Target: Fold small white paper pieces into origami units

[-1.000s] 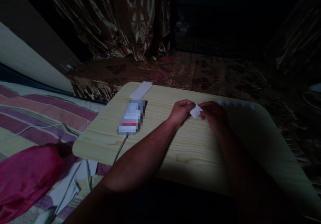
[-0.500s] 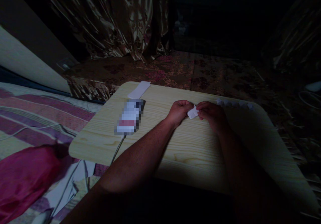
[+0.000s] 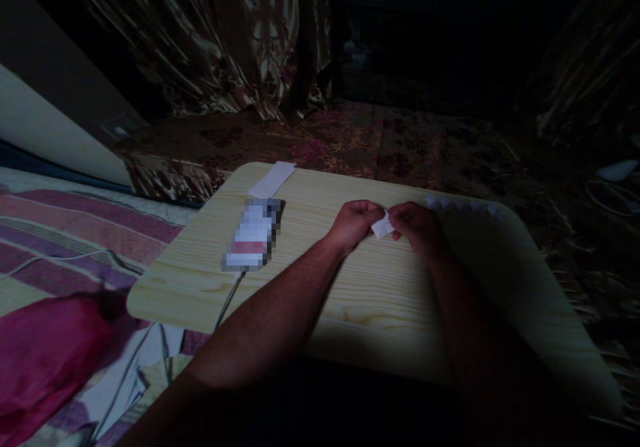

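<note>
Between both hands is a small piece of folded white paper [image 3: 382,227], held just above the wooden table [image 3: 310,280]. My left hand [image 3: 356,225] pinches its left side, thumb on top. On the paper's right upper edge my right hand [image 3: 416,225] closes with thumb and fingertips. The fold's far side is hidden by the fingers. Beyond my right hand, several small folded white paper pieces [image 3: 460,205] stand in a row along the table's far right edge. A stack of white paper strips [image 3: 273,179] lies at the far left corner.
A phone-like device [image 3: 251,235], blurred out, lies on the table's left part with a cable [image 3: 230,300] running off the near edge. Left of the table is a striped bed [image 3: 90,223] with a pink bag-like bundle [image 3: 50,353] and white paper [image 3: 117,383]. Patterned curtains [image 3: 270,40] hang behind.
The view has shifted slightly, so the table sits a little further left. Both hands keep their grip on the paper, with only tiny finger movement at its upper right.
</note>
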Tool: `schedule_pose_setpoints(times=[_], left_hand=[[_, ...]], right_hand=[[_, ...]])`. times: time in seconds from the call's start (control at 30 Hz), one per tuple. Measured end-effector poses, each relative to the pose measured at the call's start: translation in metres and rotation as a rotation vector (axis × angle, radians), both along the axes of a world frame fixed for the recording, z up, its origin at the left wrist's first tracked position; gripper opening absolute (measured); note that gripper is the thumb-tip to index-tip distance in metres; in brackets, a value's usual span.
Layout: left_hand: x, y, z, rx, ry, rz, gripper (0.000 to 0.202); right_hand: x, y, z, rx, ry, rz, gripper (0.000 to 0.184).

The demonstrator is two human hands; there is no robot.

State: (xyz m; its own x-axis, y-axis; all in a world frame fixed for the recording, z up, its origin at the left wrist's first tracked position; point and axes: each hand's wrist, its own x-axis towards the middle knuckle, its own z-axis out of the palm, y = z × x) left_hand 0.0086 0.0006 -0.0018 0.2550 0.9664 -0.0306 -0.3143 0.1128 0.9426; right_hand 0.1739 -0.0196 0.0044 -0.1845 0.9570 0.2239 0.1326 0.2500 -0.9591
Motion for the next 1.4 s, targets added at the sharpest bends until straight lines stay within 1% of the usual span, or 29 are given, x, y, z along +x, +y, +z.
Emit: schedule_pose_setpoints(times=[0.27,0.43,0.53,0.63,0.77,0.9,0.97,1.07,1.13,1.2,1.3,1.4], left_hand=[[-0.0002,-0.0003,-0.0006,0.007,0.034,0.005,0.018],[-0.0004,-0.0016,0.0007,0.074,-0.014,-0.008,0.030],[0.0003,-0.0020,0.0005,0.093,-0.017,-0.016,0.026],[0.0007,-0.0012,-0.0007,0.083,-0.003,0.048,0.021],[0.0001,0.0008,-0.0012,0.067,0.019,0.154,0.019],[-0.0001,0.0011,0.0007,0.058,-0.006,0.186,0.024],[0.0001,0.0004,0.0014,0.056,-0.012,0.175,0.027],[0.0004,-0.0007,0.0010,0.058,0.026,0.118,0.031],[0.0006,-0.0012,-0.0003,0.067,0.070,0.065,0.030],[0.0010,-0.0017,-0.0020,0.082,0.108,0.028,0.027],[0.0016,-0.0022,-0.0038,0.093,0.132,0.024,0.021],[0.0015,-0.0020,-0.0037,0.071,0.126,0.040,0.017]], right_hand=[[0.0004,0.0015,-0.0003,-0.006,-0.020,-0.047,0.028],[-0.0007,0.0004,0.0002,-0.003,0.009,-0.067,0.027],[-0.0017,0.0012,-0.0008,-0.007,0.061,-0.087,0.026],[-0.0024,0.0028,-0.0015,-0.027,0.102,-0.100,0.026],[-0.0030,0.0030,0.0012,-0.076,0.125,-0.084,0.031],[-0.0043,0.0017,0.0041,-0.097,0.111,-0.069,0.034],[-0.0047,0.0022,0.0041,-0.077,0.109,-0.080,0.032],[-0.0037,0.0042,0.0033,-0.027,0.086,-0.163,0.026],[-0.0023,0.0056,0.0027,0.000,0.067,-0.212,0.021],[-0.0008,0.0063,0.0023,0.009,0.056,-0.229,0.018],[0.0000,0.0060,0.0022,0.001,0.030,-0.226,0.015],[-0.0014,0.0055,0.0024,0.008,0.024,-0.237,0.017]])
